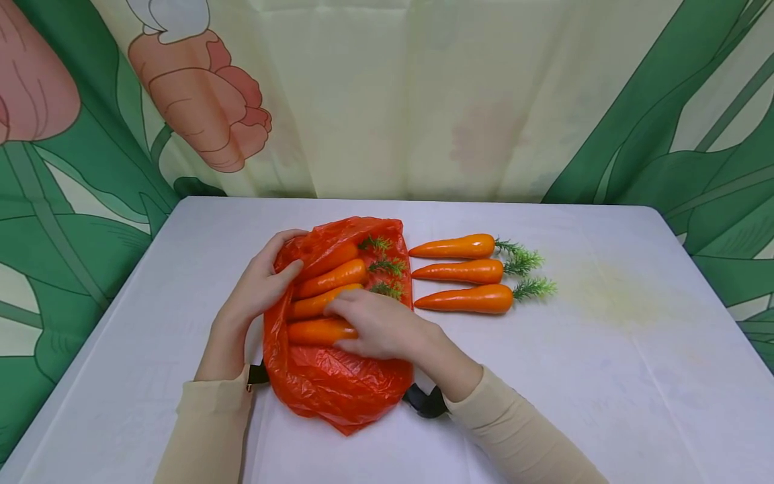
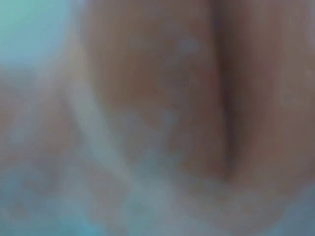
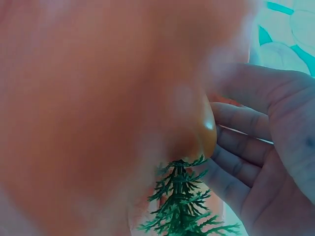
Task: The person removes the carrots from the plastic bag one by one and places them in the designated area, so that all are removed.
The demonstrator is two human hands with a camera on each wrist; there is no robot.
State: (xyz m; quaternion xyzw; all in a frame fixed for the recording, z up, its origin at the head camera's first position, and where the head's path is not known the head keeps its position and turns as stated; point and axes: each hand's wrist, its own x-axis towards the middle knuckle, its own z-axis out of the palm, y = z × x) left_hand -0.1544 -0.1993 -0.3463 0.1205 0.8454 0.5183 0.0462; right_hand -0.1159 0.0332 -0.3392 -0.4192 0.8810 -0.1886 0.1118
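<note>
A crinkled red plastic bag [image 1: 347, 383] lies on the table with its mouth turned open. Several orange carrots with green tops rest in it, among them an upper carrot [image 1: 332, 277]. My left hand [image 1: 260, 279] grips the bag's left rim, its thumb over the edge. Reaching in from the right, my right hand [image 1: 377, 323] holds the lowest carrot [image 1: 320, 332] near its thick end. In the right wrist view, fingers curve beside the carrot's rounded end [image 3: 210, 128], with its leafy green top [image 3: 182, 201] below. The left wrist view is too blurred to read.
Right of the bag, three carrots lie side by side: a top one [image 1: 453, 247], a middle one [image 1: 459, 271] and a bottom one [image 1: 465, 300], leaves pointing right. A white cloth [image 1: 605, 403] covers the table. Behind it hangs a printed curtain [image 1: 423, 101].
</note>
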